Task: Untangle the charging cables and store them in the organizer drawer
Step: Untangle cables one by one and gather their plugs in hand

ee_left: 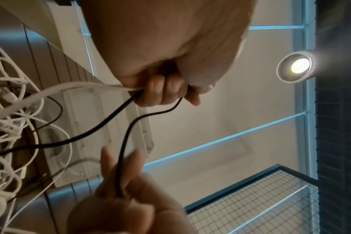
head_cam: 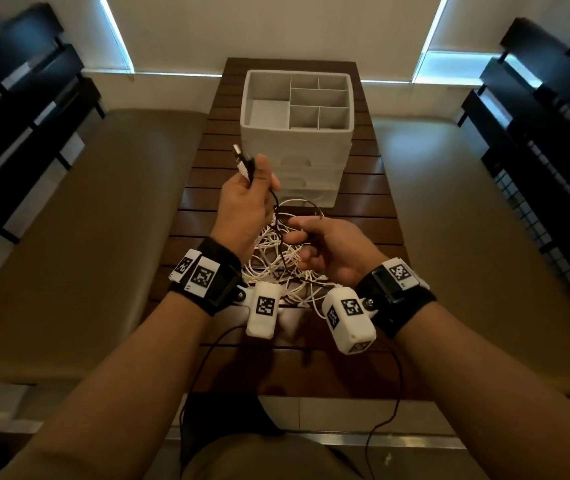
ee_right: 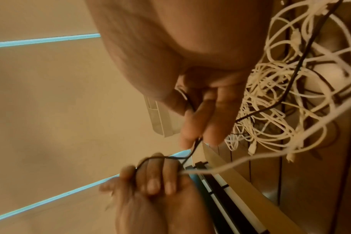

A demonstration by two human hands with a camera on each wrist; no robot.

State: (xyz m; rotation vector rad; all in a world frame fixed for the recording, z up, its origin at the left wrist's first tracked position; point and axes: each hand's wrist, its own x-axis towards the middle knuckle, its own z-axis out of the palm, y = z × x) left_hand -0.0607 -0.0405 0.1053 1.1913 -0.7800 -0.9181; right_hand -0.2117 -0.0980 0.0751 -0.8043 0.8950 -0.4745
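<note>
A tangle of white charging cables (head_cam: 273, 271) lies on the slatted wooden table (head_cam: 366, 209), with one black cable (head_cam: 275, 206) running through it. My left hand (head_cam: 257, 181) is raised above the pile and grips the black cable and a white cable (ee_left: 70, 88) near their ends; a black USB plug (head_cam: 240, 154) sticks up from the fist. Lower and to the right, my right hand (head_cam: 297, 232) pinches the black cable (ee_right: 194, 147) between thumb and fingers. The white organizer (head_cam: 297, 133) stands behind the pile, its top compartments empty and its front drawers (head_cam: 311, 176) closed.
Padded benches (head_cam: 86, 220) flank the narrow table on both sides. Dark slatted racks (head_cam: 536, 140) stand farther out at the left and right. Thin black wires (head_cam: 394, 393) from the wrist cameras hang over the table's near edge.
</note>
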